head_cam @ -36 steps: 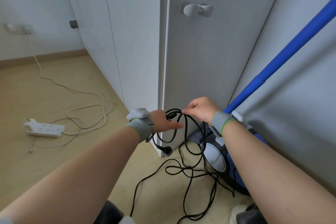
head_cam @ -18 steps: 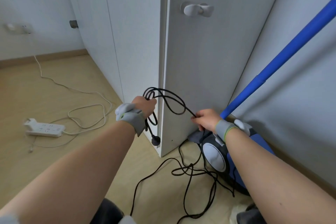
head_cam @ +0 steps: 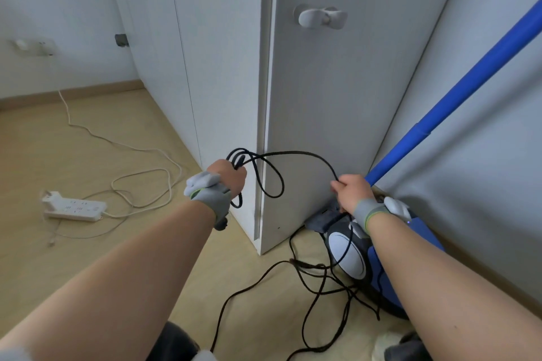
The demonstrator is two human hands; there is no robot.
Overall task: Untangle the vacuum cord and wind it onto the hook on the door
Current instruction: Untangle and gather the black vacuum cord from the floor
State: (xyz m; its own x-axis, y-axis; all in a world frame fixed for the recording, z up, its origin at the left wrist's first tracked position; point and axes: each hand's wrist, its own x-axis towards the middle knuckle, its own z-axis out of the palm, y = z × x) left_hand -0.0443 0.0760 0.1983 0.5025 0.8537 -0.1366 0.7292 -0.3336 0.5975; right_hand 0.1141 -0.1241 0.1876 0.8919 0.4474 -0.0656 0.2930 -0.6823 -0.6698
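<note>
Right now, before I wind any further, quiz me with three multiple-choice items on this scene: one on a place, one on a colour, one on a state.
1. Where is the hook? A on the door face; B on the skirting board; C on the power strip.
2. What colour is the long slanted tube? A red; B blue; C grey.
3. How is the vacuum cord? A wound on the hook; B gripped by left hand and right hand, rest tangled on the floor; C lying untouched.
Key: 1 A, it juts from the door above the cord. 2 B, plainly blue. 3 B, both hands grip it, loops lie beside the vacuum.
</note>
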